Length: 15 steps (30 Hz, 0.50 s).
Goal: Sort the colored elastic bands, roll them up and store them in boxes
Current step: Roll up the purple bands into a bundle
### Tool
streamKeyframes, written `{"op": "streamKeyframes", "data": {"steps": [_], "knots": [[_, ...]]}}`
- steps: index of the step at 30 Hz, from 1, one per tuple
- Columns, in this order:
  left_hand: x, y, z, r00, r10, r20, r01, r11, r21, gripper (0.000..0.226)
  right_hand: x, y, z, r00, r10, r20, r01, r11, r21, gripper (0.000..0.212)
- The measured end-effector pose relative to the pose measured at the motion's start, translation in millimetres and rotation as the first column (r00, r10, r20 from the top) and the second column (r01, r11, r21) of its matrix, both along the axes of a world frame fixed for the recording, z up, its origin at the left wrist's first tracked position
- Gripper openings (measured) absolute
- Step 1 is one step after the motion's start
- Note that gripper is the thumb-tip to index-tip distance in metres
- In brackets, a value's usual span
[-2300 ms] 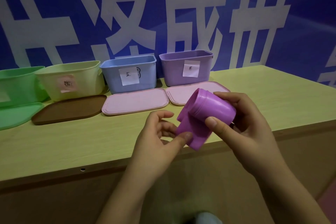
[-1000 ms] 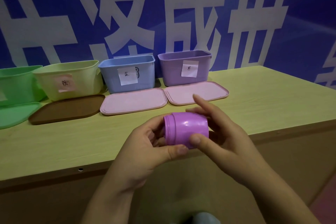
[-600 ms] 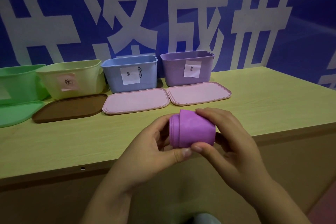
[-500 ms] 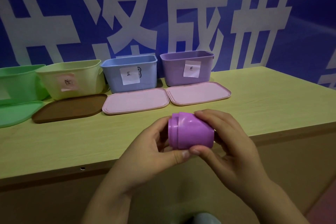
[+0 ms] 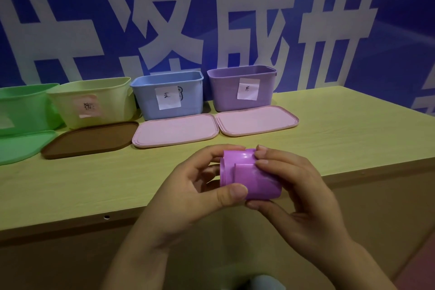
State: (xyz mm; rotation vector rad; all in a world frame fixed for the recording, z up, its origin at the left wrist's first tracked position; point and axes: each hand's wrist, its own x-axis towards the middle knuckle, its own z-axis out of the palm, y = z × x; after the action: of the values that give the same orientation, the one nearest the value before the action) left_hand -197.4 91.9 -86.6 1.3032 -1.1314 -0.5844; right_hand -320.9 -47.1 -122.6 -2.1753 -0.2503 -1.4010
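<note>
A purple elastic band (image 5: 249, 175) is wound into a tight roll, held over the table's front edge. My left hand (image 5: 188, 193) pinches its left end between thumb and fingers. My right hand (image 5: 299, 190) curls round its right side, fingertips on top and thumb beneath. At the back of the table stand open boxes in a row: a purple box (image 5: 242, 88) with a white label, a blue box (image 5: 168, 95) with a white label, a yellow box (image 5: 94, 101) and a green box (image 5: 22, 107).
Lids lie flat in front of the boxes: two pink lids (image 5: 257, 120) (image 5: 174, 133), a brown lid (image 5: 90, 139) and a green lid (image 5: 21, 146). The wooden table (image 5: 341, 129) backs onto a blue wall with large white characters.
The loose tail of the purple band has been wound in, so the band is now a compact roll. Both hands have kept hold of it and turned it slightly.
</note>
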Motion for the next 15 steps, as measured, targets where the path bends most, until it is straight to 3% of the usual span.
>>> {"op": "streamKeyframes", "data": {"steps": [2,6,8,10,12,15], "knots": [[-2.3,-1.8,-1.1,1.000,-0.002,0.019,0.002,1.000,0.010,0.057,0.8,-0.7,0.9,0.999,-0.012,-0.029,0.012,1.000,-0.004,0.050],[-8.7,-10.3,-8.2,0.988,0.153,0.028,-0.154,0.987,0.044,0.053,2.5,-5.0,0.8,0.991,0.018,-0.136,-0.008,0.997,0.071,0.046],[-8.4,-12.8,-11.8,0.977,0.210,0.020,-0.211,0.977,0.039,0.054,1.4,-5.7,-1.5,0.971,0.137,-0.196,-0.093,0.972,0.217,0.046],[-6.5,-14.1,-13.8,0.966,0.251,0.060,-0.253,0.967,0.026,0.055,0.8,-3.2,-1.6,0.937,0.282,-0.205,-0.169,0.881,0.441,0.048],[-7.4,-16.2,-15.1,0.960,0.246,0.130,-0.252,0.967,0.027,0.061,4.6,0.6,0.6,0.939,0.251,-0.234,-0.072,0.812,0.579,0.046],[-11.7,-18.4,-15.7,0.951,0.218,0.219,-0.221,0.975,-0.014,0.059,14.8,2.2,5.4,0.947,0.058,-0.316,0.127,0.837,0.533,0.045]]}}
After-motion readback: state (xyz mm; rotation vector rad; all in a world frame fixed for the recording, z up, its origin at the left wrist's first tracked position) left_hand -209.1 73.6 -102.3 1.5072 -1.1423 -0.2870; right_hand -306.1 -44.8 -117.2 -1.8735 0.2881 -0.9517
